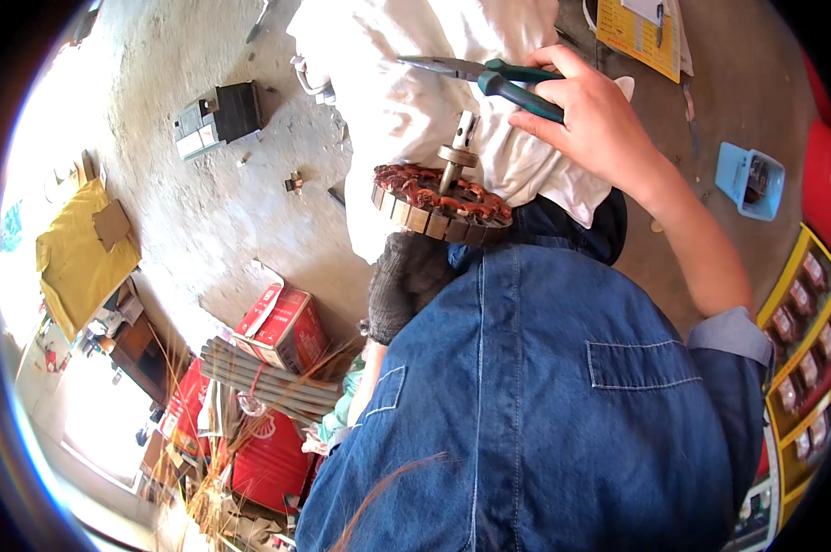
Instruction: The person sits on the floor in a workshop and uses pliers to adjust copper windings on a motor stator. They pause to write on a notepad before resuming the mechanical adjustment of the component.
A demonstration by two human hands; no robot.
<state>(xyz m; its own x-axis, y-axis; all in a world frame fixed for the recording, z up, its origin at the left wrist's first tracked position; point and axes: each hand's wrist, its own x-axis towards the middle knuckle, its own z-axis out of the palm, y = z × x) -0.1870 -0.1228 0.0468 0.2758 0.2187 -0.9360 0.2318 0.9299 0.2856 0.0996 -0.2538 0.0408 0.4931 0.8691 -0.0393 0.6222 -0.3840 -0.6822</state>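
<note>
In my right hand (588,115), bare, are long-nose pliers (512,81) with dark green handles. Their grey jaws point left, above a white cloth (388,101) over my lap. My left hand (408,283), in a dark grey glove, grips a motor stator (441,210) from below; its fingertips are hidden behind the stator. Copper-coloured windings ring the top of the stator, and metal teeth line its rim. A steel shaft (452,164) with a round bearing sticks up from its middle, apart from the pliers.
On the floor at the left lie a black-and-grey box (216,120) and small metal bits. A red carton (282,327) and a bundle of grey tubes (268,379) are at lower left. At right stand a blue plastic bin (751,181) and a yellow rack (797,340) of packets.
</note>
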